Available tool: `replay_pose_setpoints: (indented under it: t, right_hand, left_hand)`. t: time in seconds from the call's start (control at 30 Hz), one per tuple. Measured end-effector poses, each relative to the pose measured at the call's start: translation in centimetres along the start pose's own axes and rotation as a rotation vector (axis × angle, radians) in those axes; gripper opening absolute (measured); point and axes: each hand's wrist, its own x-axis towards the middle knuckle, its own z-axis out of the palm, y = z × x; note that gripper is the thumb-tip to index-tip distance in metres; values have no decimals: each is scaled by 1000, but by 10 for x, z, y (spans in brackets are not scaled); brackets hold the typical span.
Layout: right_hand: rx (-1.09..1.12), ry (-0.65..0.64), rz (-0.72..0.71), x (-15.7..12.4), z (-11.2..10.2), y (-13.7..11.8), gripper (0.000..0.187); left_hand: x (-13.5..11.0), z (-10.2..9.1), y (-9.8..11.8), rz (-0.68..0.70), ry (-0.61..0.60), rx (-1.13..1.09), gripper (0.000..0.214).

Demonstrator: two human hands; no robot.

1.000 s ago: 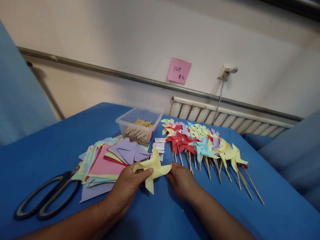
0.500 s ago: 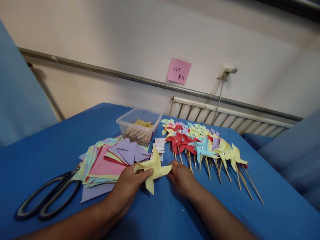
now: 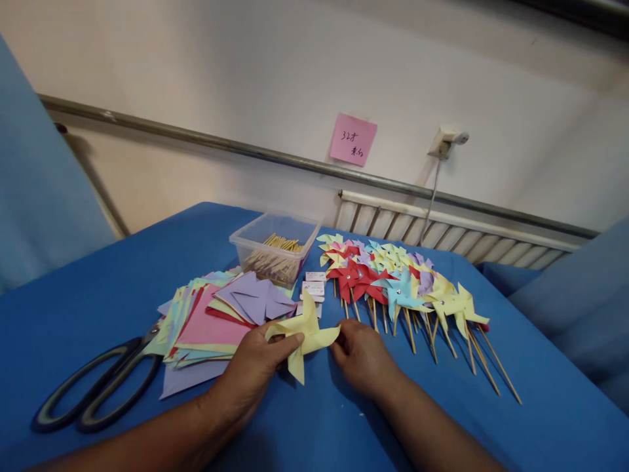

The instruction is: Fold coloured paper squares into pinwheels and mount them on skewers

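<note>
Yellow pinwheel (image 3: 310, 334): between the hands, above the tabletop (image 3: 314, 436), inside its far edge.
Left hand (image 3: 258, 355): grip pinches the pinwheel, seemingly keeping it folded.
Right hand (image 3: 364, 357): curled at a blade tip (image 3: 332, 335); cannot tell whether gripping.

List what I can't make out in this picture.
All in the head view:
Scissors: blades hidden under the paper stack.
Left hand: some fingers hidden behind the yellow pinwheel.
Right hand: most fingertips hidden by the hand itself, so their grip is unclear.
White pieces: print too small to read.
</note>
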Motion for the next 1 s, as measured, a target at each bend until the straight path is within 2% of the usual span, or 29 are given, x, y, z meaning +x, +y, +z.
replay_pose_setpoints:
  t: [0.43,0.7,1.0]
  right_hand:
    - [37,-48,-48,3,1,7,11]
    - [51,-117,-120,3,-4,6,16]
    - [34,-50,-46,4,1,5,11]
  left_hand:
    - [2,-3,-5,8,-62,22,29]
    - [4,-3,-8,13,-76,18,37]
    - [4,-3,-9,1,-82,7,35]
